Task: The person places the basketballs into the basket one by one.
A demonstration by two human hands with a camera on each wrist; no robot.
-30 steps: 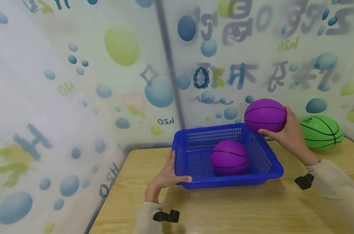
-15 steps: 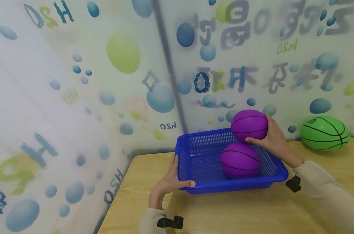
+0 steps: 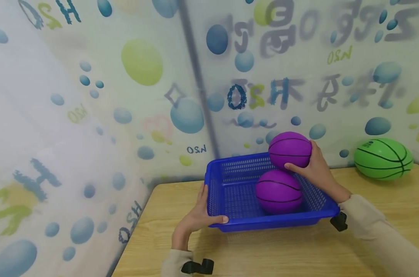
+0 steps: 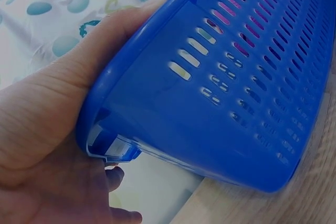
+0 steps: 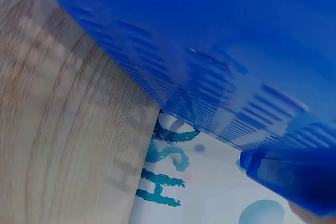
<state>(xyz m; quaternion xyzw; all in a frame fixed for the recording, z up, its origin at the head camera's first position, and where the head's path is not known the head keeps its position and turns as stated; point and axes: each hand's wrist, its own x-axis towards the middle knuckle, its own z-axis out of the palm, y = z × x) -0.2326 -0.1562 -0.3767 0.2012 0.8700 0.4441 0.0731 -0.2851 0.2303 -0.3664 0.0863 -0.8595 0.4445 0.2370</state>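
Note:
In the head view a blue plastic basket (image 3: 271, 222) with slotted walls stands on the wooden table. My left hand (image 3: 195, 218) grips its left front corner, thumb over the front rim; the left wrist view has the basket wall (image 4: 173, 103) filling most of the frame beside that hand. One purple basketball (image 3: 278, 196) lies inside the basket, toward the right. Just above and behind it, my right hand (image 3: 316, 173) holds a second purple basketball (image 3: 288, 148) from its right side, thumb at the bottom. The two balls overlap in this view.
On the table behind and right of the basket rests a green basketball (image 3: 382, 158), close to the wall sheet. The patterned white sheet (image 3: 154, 96) rises along the table's left and back edges. Wooden tabletop (image 3: 265, 254) extends in front of the basket.
My right hand has brought its purple basketball left and down, from the basket's right back corner to over the other ball. My left hand keeps its grip on the basket.

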